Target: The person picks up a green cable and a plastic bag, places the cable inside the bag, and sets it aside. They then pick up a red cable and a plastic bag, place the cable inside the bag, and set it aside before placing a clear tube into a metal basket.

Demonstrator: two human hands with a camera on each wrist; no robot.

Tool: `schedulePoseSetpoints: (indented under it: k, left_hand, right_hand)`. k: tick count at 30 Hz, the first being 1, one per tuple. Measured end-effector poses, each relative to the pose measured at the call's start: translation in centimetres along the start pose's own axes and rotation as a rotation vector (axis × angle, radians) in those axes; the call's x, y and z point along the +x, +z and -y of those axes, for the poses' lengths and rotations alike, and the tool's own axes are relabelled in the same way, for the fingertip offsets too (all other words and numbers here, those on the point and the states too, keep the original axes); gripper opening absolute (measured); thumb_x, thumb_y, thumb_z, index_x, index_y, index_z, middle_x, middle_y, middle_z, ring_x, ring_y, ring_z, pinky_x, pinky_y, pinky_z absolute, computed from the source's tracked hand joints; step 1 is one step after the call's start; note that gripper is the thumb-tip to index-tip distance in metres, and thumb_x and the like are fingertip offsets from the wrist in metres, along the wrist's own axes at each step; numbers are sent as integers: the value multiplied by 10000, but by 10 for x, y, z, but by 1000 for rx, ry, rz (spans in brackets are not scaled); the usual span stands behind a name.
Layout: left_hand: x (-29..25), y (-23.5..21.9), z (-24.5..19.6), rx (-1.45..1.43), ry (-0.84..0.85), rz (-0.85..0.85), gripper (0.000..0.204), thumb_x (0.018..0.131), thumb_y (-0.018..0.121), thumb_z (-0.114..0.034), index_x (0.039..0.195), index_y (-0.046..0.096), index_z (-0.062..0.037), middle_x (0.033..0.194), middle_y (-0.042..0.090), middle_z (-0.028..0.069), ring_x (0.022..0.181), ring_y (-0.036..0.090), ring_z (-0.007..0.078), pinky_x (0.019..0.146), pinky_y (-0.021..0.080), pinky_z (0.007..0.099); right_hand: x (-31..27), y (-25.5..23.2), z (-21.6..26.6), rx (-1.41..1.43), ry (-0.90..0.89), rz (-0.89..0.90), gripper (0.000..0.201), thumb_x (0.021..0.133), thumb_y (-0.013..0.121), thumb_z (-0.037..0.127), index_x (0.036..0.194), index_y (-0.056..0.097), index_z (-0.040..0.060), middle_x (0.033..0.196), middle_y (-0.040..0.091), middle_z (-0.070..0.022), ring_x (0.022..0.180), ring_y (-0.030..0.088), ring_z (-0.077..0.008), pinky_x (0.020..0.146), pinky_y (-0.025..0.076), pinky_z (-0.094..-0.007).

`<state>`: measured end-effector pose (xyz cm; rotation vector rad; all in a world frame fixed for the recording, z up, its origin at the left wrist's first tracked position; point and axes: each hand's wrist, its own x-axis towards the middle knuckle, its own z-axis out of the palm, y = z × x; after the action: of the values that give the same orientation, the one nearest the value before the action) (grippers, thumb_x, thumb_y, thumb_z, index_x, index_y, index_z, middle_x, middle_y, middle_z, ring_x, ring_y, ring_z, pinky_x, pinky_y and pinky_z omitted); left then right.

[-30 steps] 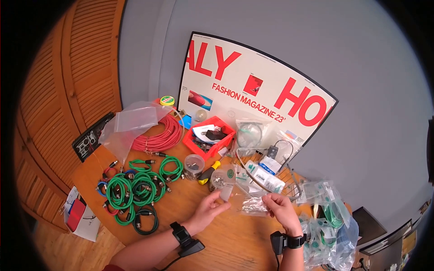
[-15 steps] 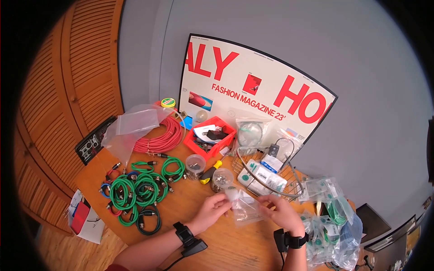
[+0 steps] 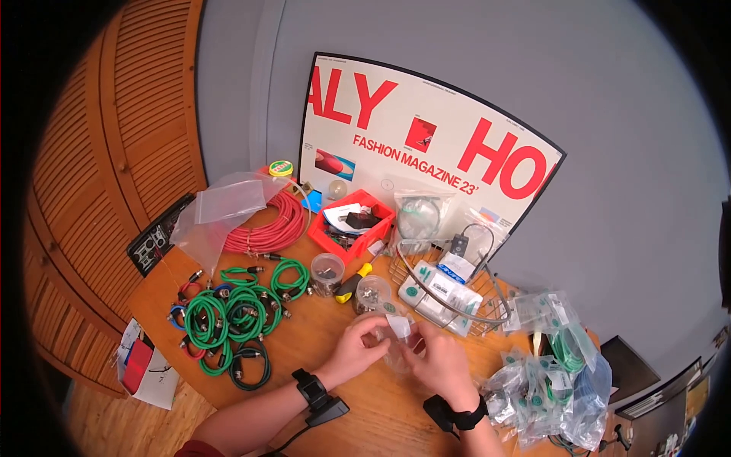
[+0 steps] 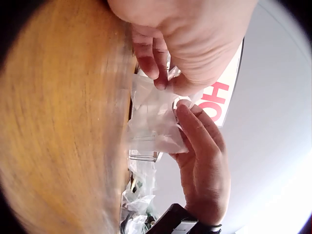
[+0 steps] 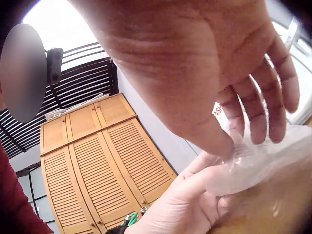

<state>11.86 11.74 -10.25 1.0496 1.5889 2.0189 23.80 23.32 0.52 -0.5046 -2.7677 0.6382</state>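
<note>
As forearms (image 3: 259, 415) converge, left hand (image 3: 355, 353) and right hand (image 3: 443, 365) pinch 1 bag (image 3: 397, 356).

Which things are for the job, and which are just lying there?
Job:
clear bag, held by left hand and right hand
probably green cables, like the bagged ones

Just lying about, I think:
screwdriver
red cable coil
red bin
</note>
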Motion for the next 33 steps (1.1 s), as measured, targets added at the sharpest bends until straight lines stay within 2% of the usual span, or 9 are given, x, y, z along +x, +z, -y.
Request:
schedulePoseSetpoints:
  k: [5, 11, 13, 16, 20, 22, 27, 30, 33]
  left_hand:
    - [0, -2, -6, 100, 87, -59, 363, 768, 565, 77, 1118, 601, -14, 1214, 513, 54, 767, 548, 52, 597, 453, 197]
    - [-2, -2, -24, 301, 140, 26, 454, 739, 575, 76, 1186, 576, -7, 1237, 504, 68, 698, 515, 54, 581, 426, 195]
    - [-5, -1, -22, 323, 122, 33, 464, 748, 569, 66, 1205, 558, -12, 1224, 509, 88, 692, 535, 83, 585, 445, 217]
    - [-5, 2, -23, 305, 98, 68, 499, 751, 560, 54, 1243, 523, -19, 1216, 513, 113, 670, 545, 115, 582, 461, 247]
    - [-6, 3, -19, 266, 146, 135, 554, 744, 550, 48, 1289, 484, -27, 1222, 514, 114, 635, 517, 123, 566, 451, 263]
    - [-6, 3, -21, 208, 106, 155, 557, 743, 556, 36, 1292, 486, -30, 1240, 515, 117, 646, 525, 129, 572, 454, 266]
    - [-6, 1, -21, 238, 109, 183, 542, 750, 555, 34, 1286, 489, -22, 1281, 512, 124, 662, 539, 138, 598, 467, 269]
    - [-7, 2, -17, 248, 97, 178, 522, 754, 553, 35, 1271, 501, -18, 1273, 518, 125, 667, 543, 140, 605, 471, 269]
    - [-6, 4, -14, 238, 111, 169, 505, 756, 553, 38, 1256, 515, -23, 1269, 522, 125, 670, 547, 140, 608, 474, 271]
  right_hand:
    - [3, -14, -6, 224, 29, -6, 200, 808, 704, 177, 926, 645, 28, 739, 666, -78, 632, 631, -176, 585, 483, -297]
    - [3, -27, -9, 366, 57, 29, 165, 831, 683, 166, 913, 650, 27, 761, 654, -27, 699, 586, -84, 580, 449, -250]
    - [3, -28, -6, 353, 62, 5, 155, 797, 693, 137, 893, 662, 19, 815, 679, -84, 678, 625, -193, 653, 497, -306]
    - [3, -23, -2, 254, -145, -50, 156, 798, 689, 148, 908, 664, 40, 858, 673, -71, 687, 625, -200, 641, 494, -307]
    - [6, -14, -8, 340, -224, 35, 169, 803, 685, 171, 921, 665, 51, 864, 653, -73, 656, 617, -212, 617, 489, -306]
    - [5, -23, -7, 222, -78, 150, 204, 781, 705, 164, 932, 664, 32, 868, 651, -71, 660, 609, -182, 587, 483, -297]
    - [3, -23, -4, 125, -110, 62, 159, 776, 681, 176, 848, 653, 37, 833, 636, -98, 616, 623, -230, 575, 489, -326]
    - [3, -21, -2, 82, -36, -2, 147, 755, 668, 159, 817, 642, 28, 874, 646, -108, 711, 634, -273, 649, 502, -353]
    - [2, -15, -20, -3, -219, -114, 140, 742, 659, 147, 810, 641, 26, 899, 652, -121, 843, 624, -313, 746, 495, -385]
